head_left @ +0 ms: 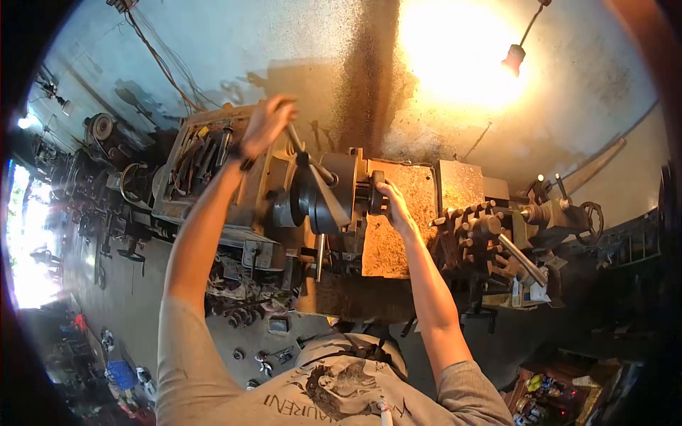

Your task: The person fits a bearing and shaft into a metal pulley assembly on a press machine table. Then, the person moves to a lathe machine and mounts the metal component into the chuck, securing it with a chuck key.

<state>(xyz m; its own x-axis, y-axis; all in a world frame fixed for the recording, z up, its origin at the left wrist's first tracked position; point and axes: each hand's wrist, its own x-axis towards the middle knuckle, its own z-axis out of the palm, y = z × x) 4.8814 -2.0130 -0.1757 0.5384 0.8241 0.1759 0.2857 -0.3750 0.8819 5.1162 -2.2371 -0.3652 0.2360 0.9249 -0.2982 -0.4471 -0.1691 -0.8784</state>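
My left hand [270, 124] is raised over the headstock of a lathe, its fingers wrapped round the upper end of a long metal handle [295, 139]. This handle belongs to a T-shaped wrench that slants down to the lathe chuck [330, 188]. My right hand [396, 206] is at the right side of the chuck, fingers on a dark round workpiece [376, 193] that sits at the jaws. Part of the workpiece is hidden behind the fingers.
Hand tools [202, 160] lie in a tray on the headstock. Right of the chuck are a chip-covered board [398, 241], the tool post [486, 226] and the tailstock [561, 216]. A lit bulb [513, 60] hangs above. More machines stand at the left.
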